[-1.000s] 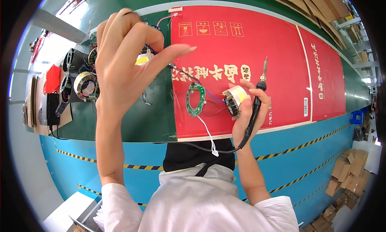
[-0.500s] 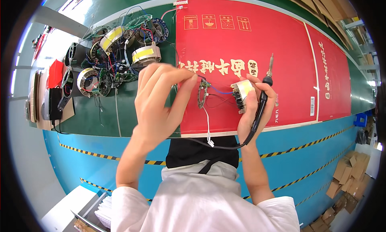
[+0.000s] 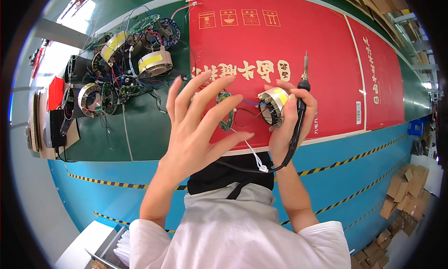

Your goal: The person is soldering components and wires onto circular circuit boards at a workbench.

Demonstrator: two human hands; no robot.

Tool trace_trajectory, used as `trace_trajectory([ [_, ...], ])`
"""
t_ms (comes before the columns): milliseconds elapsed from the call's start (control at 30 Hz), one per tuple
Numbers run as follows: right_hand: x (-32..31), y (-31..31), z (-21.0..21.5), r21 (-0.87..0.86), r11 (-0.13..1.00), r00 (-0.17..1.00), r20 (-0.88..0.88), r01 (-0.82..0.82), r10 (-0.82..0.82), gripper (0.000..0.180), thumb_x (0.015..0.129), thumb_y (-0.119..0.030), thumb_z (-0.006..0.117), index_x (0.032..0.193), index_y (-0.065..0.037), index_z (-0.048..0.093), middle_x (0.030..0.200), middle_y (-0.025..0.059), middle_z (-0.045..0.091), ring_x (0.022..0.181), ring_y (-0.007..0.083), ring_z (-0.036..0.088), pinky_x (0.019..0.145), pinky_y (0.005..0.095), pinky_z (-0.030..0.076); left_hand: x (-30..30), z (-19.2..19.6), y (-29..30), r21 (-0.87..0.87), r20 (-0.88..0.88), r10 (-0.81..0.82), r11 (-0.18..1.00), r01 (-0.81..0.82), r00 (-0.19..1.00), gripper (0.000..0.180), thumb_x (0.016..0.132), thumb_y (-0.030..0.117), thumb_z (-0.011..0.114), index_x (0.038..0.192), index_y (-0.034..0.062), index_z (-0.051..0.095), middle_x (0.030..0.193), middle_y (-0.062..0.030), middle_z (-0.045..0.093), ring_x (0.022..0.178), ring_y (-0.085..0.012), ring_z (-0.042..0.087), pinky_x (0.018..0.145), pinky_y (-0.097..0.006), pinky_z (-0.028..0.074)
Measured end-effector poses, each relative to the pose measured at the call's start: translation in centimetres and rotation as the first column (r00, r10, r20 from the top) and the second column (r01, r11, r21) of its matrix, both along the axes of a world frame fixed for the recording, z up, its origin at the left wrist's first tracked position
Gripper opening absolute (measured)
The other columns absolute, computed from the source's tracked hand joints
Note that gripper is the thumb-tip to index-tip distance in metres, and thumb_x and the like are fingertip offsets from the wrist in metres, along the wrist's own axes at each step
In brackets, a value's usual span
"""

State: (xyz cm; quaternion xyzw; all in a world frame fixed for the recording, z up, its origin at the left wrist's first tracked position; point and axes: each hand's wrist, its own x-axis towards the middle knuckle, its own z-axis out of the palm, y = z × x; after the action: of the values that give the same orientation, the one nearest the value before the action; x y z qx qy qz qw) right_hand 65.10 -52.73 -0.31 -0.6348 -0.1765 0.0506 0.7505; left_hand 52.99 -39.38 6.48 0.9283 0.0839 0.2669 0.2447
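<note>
My right hand is closed around two things at once: the thumb and fingers grip a small wound coil with a yellow tape band, and the black handle of a soldering iron lies tucked along the same palm, its metal tip pointing up and away from me. Held so, I judge the hot end stays off the wires. My left hand is spread wide, fingers fanned and holding nothing, hovering just in front of a small round green circuit board. Thin red, blue and black wires run from that board to the coil, and a white lead with a plug hangs down toward my chest.

Under both hands lies a flattened red carton, likely as a work mat over the green table. Near its top edge sit four square white handling symbols in a row; a small white barcode label is at its right. To the left, a heap of similar coils and boards waits, well apart.
</note>
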Motion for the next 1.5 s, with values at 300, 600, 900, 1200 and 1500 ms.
trace_trajectory([
  [300, -0.3, 0.1, 0.8, -0.013, 1.0, 0.998, 0.056, 0.02, -0.019, 0.019, 0.099, -0.011, 0.047, 0.117, -0.005, 0.046, 0.118, 0.023, 0.061, 0.103, 0.0271, 0.065, 0.092, 0.0383, 0.053, 0.0, -1.4, 0.3, 0.081, -0.129, 0.025, 0.997, -0.014, 0.991, 0.05, 0.078, 0.014, 0.077, 0.124, 0.0103, 0.059, 0.134, -0.0042, 0.057, 0.133, -0.0253, 0.046, 0.117, -0.057, 0.011],
  [600, -0.1, 0.2, 0.2, -0.018, 0.996, 0.989, 0.121, 0.087, -0.084, 0.023, 0.097, -0.009, 0.052, 0.118, -0.004, 0.046, 0.12, 0.0216, 0.061, 0.11, 0.023, 0.06, 0.099, 0.0375, 0.047, -1.1, -2.4, 0.4, 0.038, 0.108, 0.236, 0.97, -0.241, 0.966, 0.027, 0.077, 0.004, 0.075, 0.102, 0.0088, 0.067, 0.097, -0.0024, 0.066, 0.098, -0.0228, 0.058, 0.094, -0.039, 0.037],
  [900, 0.3, -0.6, 0.2, 0.236, 0.955, 0.982, 0.01, 0.182, -0.19, 0.02, 0.1, -0.01, 0.045, 0.12, -0.006, 0.042, 0.12, 0.0243, 0.058, 0.112, 0.0324, 0.061, 0.097, 0.0426, 0.052, -0.6, -2.7, 0.6, -0.074, 0.057, 0.226, 0.972, -0.221, 0.973, 0.031, 0.082, 0.003, 0.073, 0.112, 0.0007, 0.064, 0.106, -0.014, 0.067, 0.1, -0.03, 0.063, 0.089, -0.038, 0.046],
  [1200, 1.8, -1.7, 1.1, 0.187, 0.946, 0.955, 0.086, 0.264, -0.284, 0.018, 0.101, -0.011, 0.045, 0.117, -0.006, 0.043, 0.118, 0.0225, 0.059, 0.109, 0.0314, 0.063, 0.093, 0.0405, 0.055, 2.4, 0.5, 6.5, 0.124, 0.141, 0.343, 0.924, -0.361, 0.929, 0.015, 0.089, 0.011, 0.069, 0.099, 0.0001, 0.067, 0.103, -0.0104, 0.071, 0.104, -0.0257, 0.065, 0.104, -0.038, 0.04],
  [1500, 3.5, -2.2, 1.6, 0.18, 0.918, 0.934, -0.133, 0.353, -0.333, 0.017, 0.102, -0.016, 0.048, 0.115, -0.005, 0.047, 0.116, 0.0177, 0.061, 0.113, 0.0253, 0.06, 0.095, 0.0346, 0.052, -0.3, 3.6, 12.5, 0.32, -0.071, 0.563, 0.795, -0.516, 0.823, 0.028, 0.097, 0.028, 0.058, 0.106, 0.0039, 0.069, 0.108, -0.0105, 0.07, 0.11, -0.0275, 0.063, 0.119, -0.048, 0.011],
])
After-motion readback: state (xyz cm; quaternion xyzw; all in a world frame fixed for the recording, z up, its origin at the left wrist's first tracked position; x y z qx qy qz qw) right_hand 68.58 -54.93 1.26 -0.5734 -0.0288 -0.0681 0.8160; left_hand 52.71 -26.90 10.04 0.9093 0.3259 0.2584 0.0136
